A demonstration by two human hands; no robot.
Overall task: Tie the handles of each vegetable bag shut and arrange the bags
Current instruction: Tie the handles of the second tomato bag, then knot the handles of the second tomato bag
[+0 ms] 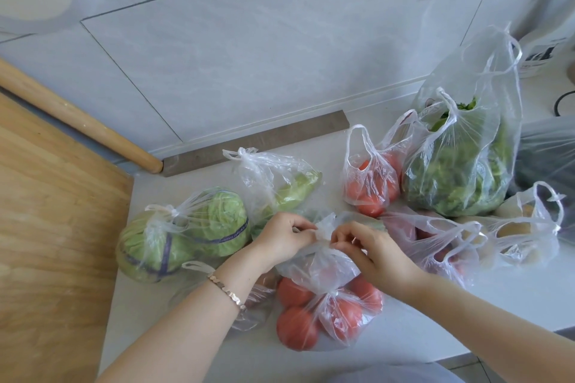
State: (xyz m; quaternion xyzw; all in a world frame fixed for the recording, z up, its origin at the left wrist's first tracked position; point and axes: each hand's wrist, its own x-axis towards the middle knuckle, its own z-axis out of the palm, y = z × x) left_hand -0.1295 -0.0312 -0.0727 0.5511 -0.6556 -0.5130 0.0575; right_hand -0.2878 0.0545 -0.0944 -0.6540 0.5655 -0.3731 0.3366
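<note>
Both hands meet over the tomato bag (326,311), which lies at six o'clock on the counter (497,305). The left hand (284,238) and right hand (370,253) each pinch its handles (323,228). Fingertips hide whether a knot is formed. At nine o'clock from it lies a tied cabbage bag (183,233), and at eleven a tied lettuce bag (280,180). At one stands a second tomato bag (370,183), open, beside a tall greens bag (460,165). At three, a reddish-filled bag (445,252) and a yellowish-filled bag (522,236) overlap, contents unclear. A crumpled bag (252,314) lies partly under the left wrist.
</note>
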